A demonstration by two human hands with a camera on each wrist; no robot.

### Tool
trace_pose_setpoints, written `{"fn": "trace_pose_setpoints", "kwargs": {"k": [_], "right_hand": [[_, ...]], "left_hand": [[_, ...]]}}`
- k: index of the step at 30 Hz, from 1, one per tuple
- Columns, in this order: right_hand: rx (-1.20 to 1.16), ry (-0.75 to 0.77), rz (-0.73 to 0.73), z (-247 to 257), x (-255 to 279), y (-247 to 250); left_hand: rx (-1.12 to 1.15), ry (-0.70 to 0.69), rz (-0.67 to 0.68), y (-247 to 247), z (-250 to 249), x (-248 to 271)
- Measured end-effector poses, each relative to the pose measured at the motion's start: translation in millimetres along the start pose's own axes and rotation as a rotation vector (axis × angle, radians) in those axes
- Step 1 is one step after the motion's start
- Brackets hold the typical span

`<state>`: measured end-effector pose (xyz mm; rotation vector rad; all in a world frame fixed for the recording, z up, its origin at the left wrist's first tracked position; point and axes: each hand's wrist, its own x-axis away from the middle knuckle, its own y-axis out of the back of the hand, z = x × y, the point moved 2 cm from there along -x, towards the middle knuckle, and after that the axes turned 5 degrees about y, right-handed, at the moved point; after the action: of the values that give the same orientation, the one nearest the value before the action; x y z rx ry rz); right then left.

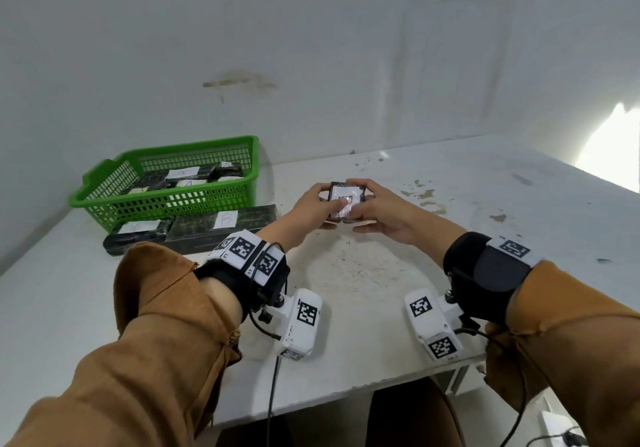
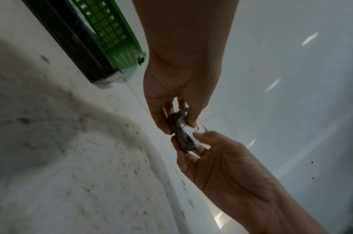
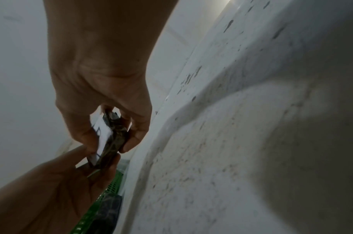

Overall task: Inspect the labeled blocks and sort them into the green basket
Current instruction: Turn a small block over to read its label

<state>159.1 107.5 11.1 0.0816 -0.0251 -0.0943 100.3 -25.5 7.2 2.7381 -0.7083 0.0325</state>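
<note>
White table point(image 1: 381, 294), surface stained and speckled, pushed against a white wall. Green basket point(image 1: 166, 200) sits on its far left part. Two dark wrapped blocks lie just in front of the basket: a short one point(image 1: 138, 235) and a long one labelled B point(image 1: 225, 221), end to end.

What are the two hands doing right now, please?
Left hand: closed, holding the block by its left side.
Right hand: closed, holding the same block by its right side.
</note>
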Motion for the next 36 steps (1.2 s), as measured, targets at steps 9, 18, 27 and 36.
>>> {"fn": "trace_pose_setpoints", "kwargs": {"k": [9,18,27,36], "right_hand": [[-0.092,0.037,-0.165,3.9,-11.6,-22.4],[-0.117,0.058,-0.055,9.5,-16.4,-44.5],[-0.159,0.064,0.015,14.3,-19.6,-58.1],[-0.154,0.103,0.023,9.8,-28.5,-60.8]], "left_hand": [[0.119,0.017,-0.067,20.0,0.4,8.7],[0.167,-0.056,-0.169,45.3,4.5,9.9],[0.329,0.018,-0.093,62.9,13.2,16.3],[0.464,0.205,0.044,69.0,14.1,21.9]]}}
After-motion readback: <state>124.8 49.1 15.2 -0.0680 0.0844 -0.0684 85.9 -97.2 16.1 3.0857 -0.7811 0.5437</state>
